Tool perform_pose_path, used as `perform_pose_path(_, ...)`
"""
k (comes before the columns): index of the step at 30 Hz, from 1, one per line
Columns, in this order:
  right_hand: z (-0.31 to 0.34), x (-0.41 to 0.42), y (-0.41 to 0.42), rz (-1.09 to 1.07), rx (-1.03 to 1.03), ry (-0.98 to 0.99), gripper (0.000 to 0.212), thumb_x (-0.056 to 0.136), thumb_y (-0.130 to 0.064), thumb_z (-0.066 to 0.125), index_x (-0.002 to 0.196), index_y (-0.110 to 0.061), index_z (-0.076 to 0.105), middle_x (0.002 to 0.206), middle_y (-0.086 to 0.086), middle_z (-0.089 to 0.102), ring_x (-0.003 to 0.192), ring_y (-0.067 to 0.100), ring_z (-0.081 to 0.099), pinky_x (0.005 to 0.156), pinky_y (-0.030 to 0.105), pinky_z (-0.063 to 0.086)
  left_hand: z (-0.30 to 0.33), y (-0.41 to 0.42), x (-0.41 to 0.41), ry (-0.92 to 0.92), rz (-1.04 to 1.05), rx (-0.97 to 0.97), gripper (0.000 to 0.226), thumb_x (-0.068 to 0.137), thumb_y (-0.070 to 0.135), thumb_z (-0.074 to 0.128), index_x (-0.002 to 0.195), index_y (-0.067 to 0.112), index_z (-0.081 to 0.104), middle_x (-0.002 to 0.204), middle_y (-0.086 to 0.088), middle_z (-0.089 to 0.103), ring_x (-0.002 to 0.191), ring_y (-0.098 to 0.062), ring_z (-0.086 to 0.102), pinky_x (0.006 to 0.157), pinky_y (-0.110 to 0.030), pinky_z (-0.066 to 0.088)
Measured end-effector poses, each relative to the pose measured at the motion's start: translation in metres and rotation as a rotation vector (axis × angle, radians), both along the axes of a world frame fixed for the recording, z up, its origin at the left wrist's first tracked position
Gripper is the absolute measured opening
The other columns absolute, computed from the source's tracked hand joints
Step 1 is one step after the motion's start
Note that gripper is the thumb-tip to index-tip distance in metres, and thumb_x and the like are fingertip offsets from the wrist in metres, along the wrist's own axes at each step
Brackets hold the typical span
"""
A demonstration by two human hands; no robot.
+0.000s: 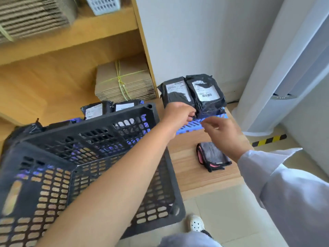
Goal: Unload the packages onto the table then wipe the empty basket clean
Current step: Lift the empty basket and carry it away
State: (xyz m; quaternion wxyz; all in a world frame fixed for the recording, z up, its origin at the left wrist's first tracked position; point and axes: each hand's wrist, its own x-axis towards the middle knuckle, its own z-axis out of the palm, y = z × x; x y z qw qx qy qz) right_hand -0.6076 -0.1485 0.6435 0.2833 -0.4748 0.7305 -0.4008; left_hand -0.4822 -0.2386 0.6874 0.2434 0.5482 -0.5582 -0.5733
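A black lattice basket (124, 112) stands tilted on the wooden table (195, 177) in front of me; I see no packages inside it. Behind it lies a blue basket (190, 126) with black packages on it. Two labelled ones, the left package (175, 91) and the right package (204, 93), stand at the far right, and more packages (96, 109) show behind the black basket's rim. My left hand (179, 114) reaches over the black basket, fingers curled at the left package's lower edge. My right hand (224, 134) hovers beside it, loosely curled and holding nothing. A folded dark cloth (212, 155) lies on the table.
A tied bundle of flat cardboard (122, 82) sits on the wooden shelf behind the baskets. A white tower appliance (277, 86) stands on the floor to the right, with yellow-black tape (268, 140) at its base. My shoe (195, 223) is below the table edge.
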Motion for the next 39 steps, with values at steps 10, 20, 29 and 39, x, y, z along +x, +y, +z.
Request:
perform_pose_path(10,0.037,0.146,-0.006,0.073,0.019,0.118,0.064,0.086,-0.031,0.071,0.142,-0.017,0.044,0.134,0.011,0.048,0.116,0.028,0.054,0.103,0.043,0.044,0.04,0.051,0.244,-0.093,0.383,-0.32,0.017,0.096,0.028,0.058,0.101,0.018,0.071,0.104,0.003,0.071,0.101,-0.017,0.066,0.087,-0.033,0.055)
perform_pose_path(20,0.033,0.183,-0.012,-0.086,0.413,0.325,0.036,0.088,-0.023,0.055,0.121,-0.008,0.051,0.106,0.012,0.059,0.101,0.033,0.058,0.085,0.038,0.045,-0.015,0.042,0.455,-1.026,0.569,-0.124,0.096,0.088,0.053,0.064,0.156,0.014,0.01,0.162,-0.016,0.015,0.146,-0.036,0.018,0.115,-0.05,0.025)
perform_pose_path(29,0.017,0.175,-0.036,-0.347,0.42,-0.192,0.008,0.084,0.007,0.046,0.082,0.007,0.054,0.057,0.018,0.053,0.038,0.022,0.047,0.037,0.021,0.038,-0.036,0.017,0.497,-0.232,0.823,0.274,0.021,0.095,0.021,0.059,0.103,0.002,0.055,0.084,-0.012,0.063,0.071,-0.025,0.059,0.074,-0.042,0.048)
perform_pose_path(39,0.021,0.174,-0.01,-0.272,0.345,-0.143,0.01,0.092,-0.005,0.051,0.088,0.001,0.059,0.073,0.016,0.061,0.055,0.026,0.057,0.049,0.032,0.049,-0.044,0.055,0.495,-0.803,0.796,-0.029,0.042,0.091,0.045,0.054,0.084,0.006,0.068,0.066,-0.012,0.071,0.061,-0.033,0.069,0.064,-0.043,0.06)
